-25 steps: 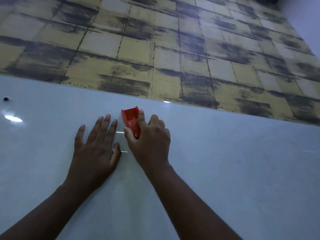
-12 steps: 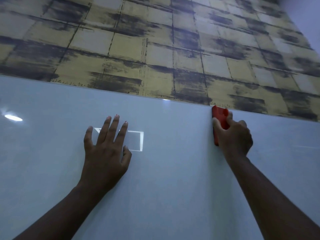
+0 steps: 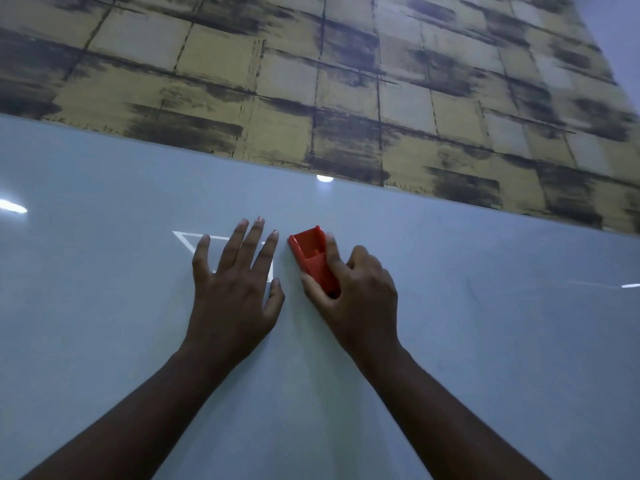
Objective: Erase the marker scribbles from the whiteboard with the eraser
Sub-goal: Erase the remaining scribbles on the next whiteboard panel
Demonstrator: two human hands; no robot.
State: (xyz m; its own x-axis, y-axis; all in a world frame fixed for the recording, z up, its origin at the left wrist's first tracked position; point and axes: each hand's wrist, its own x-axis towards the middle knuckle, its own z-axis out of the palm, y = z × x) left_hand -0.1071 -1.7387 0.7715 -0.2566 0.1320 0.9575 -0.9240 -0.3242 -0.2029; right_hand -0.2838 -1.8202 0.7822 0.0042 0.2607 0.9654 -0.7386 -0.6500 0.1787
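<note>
While your right hand grips the red eraser on the whiteboard | left hand flat, fingers spread, beside it | mid-wipe | next: sweep over faint marks at right

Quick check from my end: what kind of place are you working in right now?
Probably an indoor room, perhaps a classroom or office. A glossy whiteboard hangs on a wall with yellow tile-patterned wallpaper, and lamp reflections glint on it. The right hand holds a red eraser.
</note>
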